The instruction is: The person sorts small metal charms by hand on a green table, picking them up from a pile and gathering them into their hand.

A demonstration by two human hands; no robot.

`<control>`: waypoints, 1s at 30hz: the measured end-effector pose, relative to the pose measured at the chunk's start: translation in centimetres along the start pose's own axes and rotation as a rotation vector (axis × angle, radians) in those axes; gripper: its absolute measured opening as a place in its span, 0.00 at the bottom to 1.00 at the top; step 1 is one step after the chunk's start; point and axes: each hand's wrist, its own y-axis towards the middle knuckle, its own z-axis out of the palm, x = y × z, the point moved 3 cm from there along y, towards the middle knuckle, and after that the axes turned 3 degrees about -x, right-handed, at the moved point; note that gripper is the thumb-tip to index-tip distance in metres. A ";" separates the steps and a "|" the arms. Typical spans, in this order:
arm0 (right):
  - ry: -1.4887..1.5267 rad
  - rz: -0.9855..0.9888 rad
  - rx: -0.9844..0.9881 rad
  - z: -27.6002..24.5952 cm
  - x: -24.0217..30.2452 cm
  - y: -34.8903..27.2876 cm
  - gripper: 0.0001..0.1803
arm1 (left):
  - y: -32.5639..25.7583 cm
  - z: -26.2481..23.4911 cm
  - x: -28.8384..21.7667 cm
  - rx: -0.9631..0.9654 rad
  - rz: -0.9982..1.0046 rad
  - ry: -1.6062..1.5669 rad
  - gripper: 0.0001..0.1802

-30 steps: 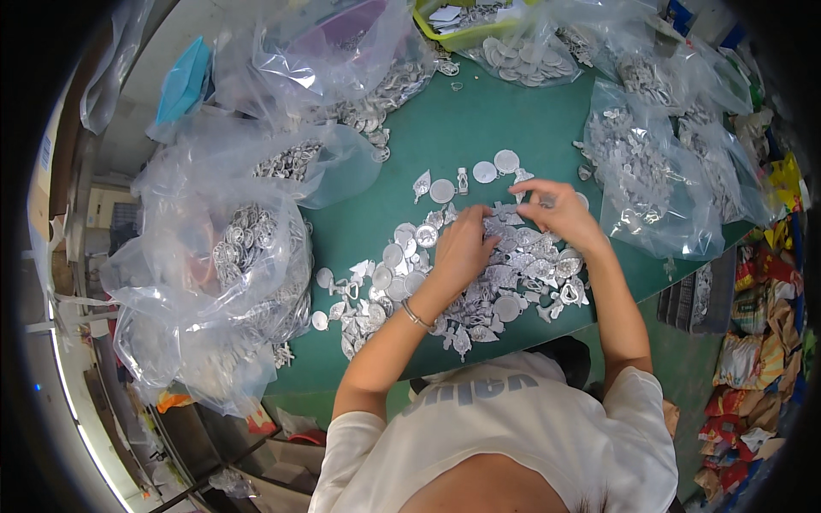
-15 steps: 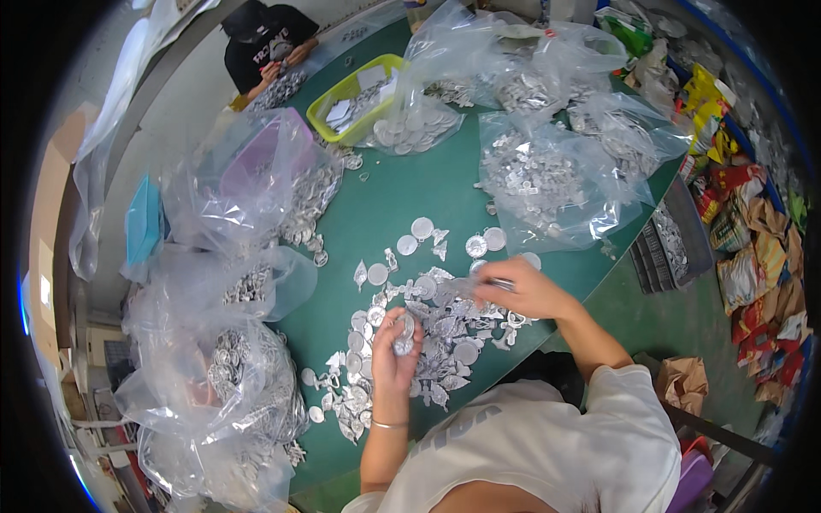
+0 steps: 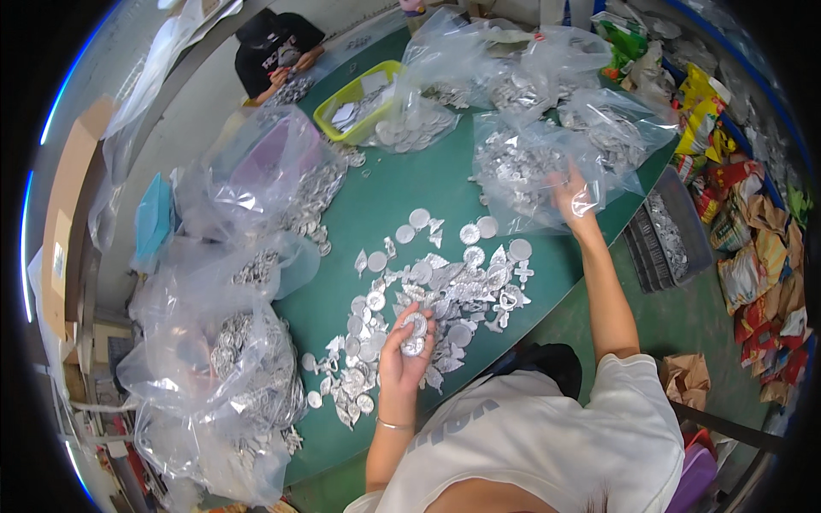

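Observation:
My left hand (image 3: 407,352) is curled around a few round silver medallions (image 3: 415,333), held palm up over the heap. Beneath it spreads a loose pile of silver-coloured metal charms (image 3: 453,286): discs, leaf shapes and a cross (image 3: 523,272). My right hand (image 3: 571,197) reaches into a clear plastic bag (image 3: 522,214) filled with small silver pieces (image 3: 517,167). Its fingers look spread, with nothing plain to see between them, though plastic film partly blurs them.
More bags of metal pieces (image 3: 244,359) line the green table's (image 3: 402,184) left side. A yellow-green basket (image 3: 346,132) and a purple basket (image 3: 282,158) stand farther back. Across the table a person (image 3: 278,56) handles silver pieces. A dark crate (image 3: 671,231) sits right of the table.
My right hand has moved from the pile, where it pinched some silver pieces, up and right to the bag. My left hand stays over the pile with its medallions, tilted slightly differently.

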 end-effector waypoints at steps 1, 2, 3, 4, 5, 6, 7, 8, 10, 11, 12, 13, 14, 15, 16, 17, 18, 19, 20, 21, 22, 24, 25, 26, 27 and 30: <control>-0.093 -0.105 -0.014 0.5 -0.7 -0.4 0.12 | -0.4 -0.1 -0.2 -0.008 0.015 -0.012 0.22; -0.177 -0.134 0.043 0.8 0.2 -1.8 0.12 | -0.9 -0.3 -0.5 -0.019 0.047 -0.028 0.22; -0.267 -0.168 0.096 0.4 1.5 -3.3 0.12 | -1.2 -0.5 -0.6 -0.025 0.073 -0.049 0.22; -0.331 -0.120 0.222 -0.3 4.1 -4.9 0.16 | -1.5 -0.9 -0.6 -0.014 0.054 -0.097 0.18; -0.369 -0.025 0.283 -1.0 6.7 -5.9 0.15 | -1.6 -1.3 -0.6 -0.001 0.030 -0.141 0.14; -0.411 0.073 0.343 -1.5 9.2 -7.0 0.14 | -1.6 -1.8 -0.4 0.012 0.002 -0.187 0.10; -0.455 0.173 0.396 -1.8 10.1 -8.0 0.12 | -1.6 -2.0 -0.4 0.029 -0.029 -0.228 0.08; -0.303 0.159 0.461 -1.5 10.2 -8.8 0.11 | -1.4 -1.5 -0.2 0.016 -0.066 -0.276 0.09; 0.006 0.127 0.589 -0.3 9.9 -10.2 0.09 | -1.1 -1.7 0.2 0.005 -0.087 -0.315 0.11; 0.056 -0.070 0.587 1.2 9.9 -10.7 0.08 | -0.8 -1.8 0.4 0.005 -0.090 -0.323 0.11; -0.092 -0.226 0.581 2.5 10.0 -10.7 0.10 | -0.6 -1.8 0.5 0.024 -0.091 -0.308 0.10; -0.240 -0.383 0.572 3.8 10.2 -10.6 0.12 | -0.5 -1.9 0.7 0.042 -0.089 -0.294 0.10; -0.334 -0.391 0.561 5.3 9.8 -10.2 0.13 | -0.5 -2.0 0.7 0.058 -0.080 -0.282 0.10; -0.428 -0.395 0.543 6.8 9.5 -9.7 0.14 | -0.4 -1.7 0.8 -0.016 -0.053 -0.224 0.09; -0.521 -0.399 0.524 7.9 9.0 -9.1 0.16 | -0.4 -1.0 0.9 -0.090 -0.026 -0.166 0.09; -0.564 -0.398 0.528 9.0 8.3 -8.6 0.16 | -0.5 -0.9 0.7 -0.166 0.004 -0.108 0.09; -0.606 -0.398 0.533 10.0 7.7 -8.1 0.16 | -0.5 -1.1 0.4 -0.092 0.048 -0.027 0.13; -0.649 -0.396 0.536 10.5 7.3 -7.8 0.17 | -0.7 -1.2 0.2 -0.120 0.078 0.020 0.14; -0.614 -0.401 0.524 10.7 7.4 -7.7 0.14 | -0.9 -1.1 0.1 -0.152 0.109 0.061 0.15; -0.564 -0.397 0.523 10.6 7.5 -7.7 0.14 | -1.1 -1.0 0.0 -0.184 0.139 0.103 0.16; -0.515 -0.390 0.522 10.5 7.5 -7.6 0.14 | -1.1 -0.7 -0.4 -0.204 0.148 0.120 0.17; -0.408 -0.311 0.557 10.3 7.2 -7.5 0.11 | -0.4 -1.2 -1.4 -0.147 0.165 0.189 0.16; -0.153 -0.061 0.660 10.2 6.8 -7.4 0.10 | 0.0 -1.2 -2.0 -0.119 0.172 0.225 0.16; 0.099 0.189 0.749 9.9 7.2 -7.3 0.09 | 0.5 -0.6 -2.5 -0.165 0.210 0.263 0.15; 0.357 0.445 0.821 9.9 7.3 -7.4 0.09 | 1.1 -0.3 -3.1 -0.187 0.239 0.342 0.15; 1.212 0.841 0.929 11.3 7.6 -7.6 0.10 | 3.5 -0.4 -4.8 -0.204 0.332 0.527 0.15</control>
